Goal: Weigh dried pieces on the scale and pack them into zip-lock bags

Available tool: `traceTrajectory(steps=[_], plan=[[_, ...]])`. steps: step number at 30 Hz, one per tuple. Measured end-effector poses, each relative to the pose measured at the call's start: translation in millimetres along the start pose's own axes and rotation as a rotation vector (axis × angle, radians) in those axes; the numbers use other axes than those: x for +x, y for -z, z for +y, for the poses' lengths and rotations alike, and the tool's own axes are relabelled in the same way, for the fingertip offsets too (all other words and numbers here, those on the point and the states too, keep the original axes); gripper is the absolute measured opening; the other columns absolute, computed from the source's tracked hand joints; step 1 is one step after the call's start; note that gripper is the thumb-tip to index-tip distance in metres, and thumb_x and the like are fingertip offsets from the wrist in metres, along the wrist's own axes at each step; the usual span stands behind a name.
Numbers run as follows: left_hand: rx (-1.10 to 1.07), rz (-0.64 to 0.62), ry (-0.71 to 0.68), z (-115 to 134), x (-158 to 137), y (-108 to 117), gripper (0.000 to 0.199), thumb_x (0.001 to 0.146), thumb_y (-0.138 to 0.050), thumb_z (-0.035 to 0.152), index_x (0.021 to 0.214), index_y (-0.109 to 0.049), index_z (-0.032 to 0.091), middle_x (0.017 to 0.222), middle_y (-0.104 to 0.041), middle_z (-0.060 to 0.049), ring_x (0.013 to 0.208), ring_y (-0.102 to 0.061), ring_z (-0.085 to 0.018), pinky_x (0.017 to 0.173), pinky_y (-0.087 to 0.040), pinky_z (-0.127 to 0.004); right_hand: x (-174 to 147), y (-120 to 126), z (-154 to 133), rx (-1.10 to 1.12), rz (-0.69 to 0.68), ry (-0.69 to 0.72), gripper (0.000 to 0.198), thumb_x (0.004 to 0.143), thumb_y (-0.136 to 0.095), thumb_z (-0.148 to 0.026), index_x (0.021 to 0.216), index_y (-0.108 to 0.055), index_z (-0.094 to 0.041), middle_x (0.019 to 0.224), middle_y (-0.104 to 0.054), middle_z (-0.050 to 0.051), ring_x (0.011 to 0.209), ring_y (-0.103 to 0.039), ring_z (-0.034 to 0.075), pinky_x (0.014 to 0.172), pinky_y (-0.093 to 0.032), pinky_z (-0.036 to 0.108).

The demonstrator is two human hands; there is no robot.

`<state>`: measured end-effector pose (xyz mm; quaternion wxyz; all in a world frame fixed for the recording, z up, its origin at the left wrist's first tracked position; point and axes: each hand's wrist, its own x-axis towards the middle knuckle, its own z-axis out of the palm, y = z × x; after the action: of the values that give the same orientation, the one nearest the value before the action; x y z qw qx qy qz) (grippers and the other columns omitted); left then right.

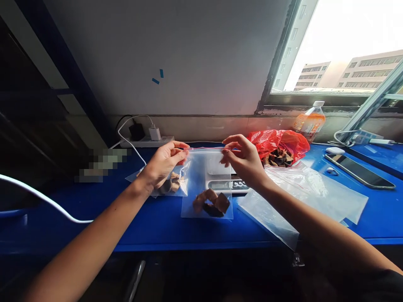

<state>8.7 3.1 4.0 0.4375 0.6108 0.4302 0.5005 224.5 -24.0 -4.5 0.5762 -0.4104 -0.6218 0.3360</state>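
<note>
Between my hands hangs a clear zip bag (201,172) with a red strip along its top edge. Several brown dried pieces (212,202) lie at the bottom of it. My left hand (165,163) pinches the bag's upper left corner, and my right hand (242,159) grips the upper right corner. Behind the bag, partly seen through it, is a white digital scale (241,185). Another clear bag (171,186) with dried pieces lies behind my left wrist. Under my right forearm rests a pile of flat clear zip bags (317,195).
A red plastic bag (296,142) full of dark dried pieces sits at the back right, with an orange drink bottle (311,121) behind it. A phone (359,170) lies on the blue table (151,233) at right. A power strip (141,142) with chargers is along the wall.
</note>
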Motion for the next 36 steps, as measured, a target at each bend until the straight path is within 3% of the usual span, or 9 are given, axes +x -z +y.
traceTrajectory(steps=[5, 10, 14, 18, 20, 23, 26, 30, 36], plan=[[0.005, 0.008, -0.043, -3.4, -0.1, -1.6, 0.033, 0.066, -0.076, 0.03, 0.093, -0.063, 0.017, 0.072, -0.062, 0.001, 0.067, -0.057, -0.012, 0.063, -0.044, -0.026, 2.6, 1.7, 5.1, 0.003, 0.002, -0.052, 0.027, 0.074, -0.058, -0.027, 0.097, -0.047, -0.021, 0.072, -0.053, -0.004, 0.062, -0.059, 0.011, 0.057, -0.044, 0.026], [0.04, 0.027, -0.158, -4.3, -2.7, -5.4, 0.032, 0.067, -0.075, 0.027, 0.092, -0.056, 0.019, 0.069, -0.062, 0.003, 0.068, -0.058, -0.012, 0.065, -0.045, -0.025, 4.4, 2.2, 7.6, 0.024, 0.019, -0.24, 0.036, 0.069, -0.06, -0.024, 0.101, -0.043, -0.02, 0.069, -0.057, -0.004, 0.066, -0.06, 0.013, 0.064, -0.044, 0.028], [0.084, 0.044, -0.208, -5.5, -2.8, -7.1, 0.029, 0.068, -0.072, 0.026, 0.085, -0.05, 0.02, 0.066, -0.06, 0.005, 0.063, -0.058, -0.011, 0.062, -0.044, -0.024, 2.4, -0.6, 11.7, 0.009, 0.064, -0.25, 0.032, 0.071, -0.057, -0.023, 0.097, -0.04, -0.022, 0.069, -0.055, -0.005, 0.064, -0.058, 0.013, 0.062, -0.043, 0.027], [0.156, 0.042, -0.262, -6.7, -2.3, -3.5, 0.034, 0.072, -0.07, 0.028, 0.098, -0.049, 0.021, 0.07, -0.062, 0.004, 0.066, -0.062, -0.013, 0.063, -0.046, -0.026, 2.0, 0.9, 17.4, -0.113, 0.041, -0.142, 0.026, 0.075, -0.052, -0.023, 0.096, -0.038, -0.024, 0.069, -0.055, -0.004, 0.064, -0.058, 0.014, 0.062, -0.043, 0.028], [0.23, 0.023, -0.287, -5.9, -5.3, -4.0, 0.036, 0.075, -0.068, 0.028, 0.104, -0.048, 0.021, 0.074, -0.064, 0.002, 0.07, -0.063, -0.015, 0.066, -0.048, -0.028, 1.3, 2.7, 16.5, -0.306, -0.001, -0.009, 0.026, 0.075, -0.052, -0.02, 0.098, -0.041, -0.024, 0.073, -0.059, -0.001, 0.069, -0.06, 0.017, 0.067, -0.044, 0.032], [0.389, -0.016, -0.344, -3.9, -15.5, -12.2, 0.032, 0.08, -0.064, 0.028, 0.107, -0.049, 0.022, 0.078, -0.066, 0.001, 0.074, -0.064, -0.016, 0.062, -0.047, -0.027, -4.2, 1.2, 9.6, -0.632, -0.085, 0.256, 0.032, 0.075, -0.054, -0.017, 0.106, -0.046, -0.022, 0.095, -0.066, 0.006, 0.093, -0.06, 0.024, 0.082, -0.042, 0.04], [0.481, -0.094, -0.411, -3.0, -27.4, -24.6, 0.027, 0.084, -0.06, 0.03, 0.109, -0.05, 0.024, 0.08, -0.066, 0.001, 0.073, -0.063, -0.016, 0.053, -0.042, -0.024, -13.0, -6.2, 3.0, -0.707, -0.207, 0.42, 0.035, 0.077, -0.054, -0.016, 0.111, -0.047, -0.021, 0.101, -0.066, 0.006, 0.099, -0.058, 0.024, 0.089, -0.038, 0.043], [0.458, -0.116, -0.457, -5.3, -33.5, -33.2, 0.025, 0.085, -0.06, 0.031, 0.107, -0.05, 0.023, 0.078, -0.066, 0.001, 0.072, -0.062, -0.015, 0.056, -0.045, -0.025, -19.6, -15.4, 4.8, -0.66, -0.228, 0.469, 0.033, 0.077, -0.049, -0.01, 0.109, -0.045, -0.019, 0.089, -0.065, 0.004, 0.086, -0.059, 0.02, 0.083, -0.04, 0.038], [0.487, -0.09, -0.484, -9.8, -31.8, -34.5, 0.021, 0.087, -0.058, 0.03, 0.105, -0.05, 0.023, 0.077, -0.067, 0.001, 0.072, -0.064, -0.015, 0.065, -0.05, -0.029, -22.4, -23.6, 9.0, -0.628, -0.163, 0.418, 0.035, 0.078, -0.045, -0.007, 0.111, -0.041, -0.019, 0.087, -0.064, 0.005, 0.081, -0.058, 0.019, 0.073, -0.04, 0.032]])
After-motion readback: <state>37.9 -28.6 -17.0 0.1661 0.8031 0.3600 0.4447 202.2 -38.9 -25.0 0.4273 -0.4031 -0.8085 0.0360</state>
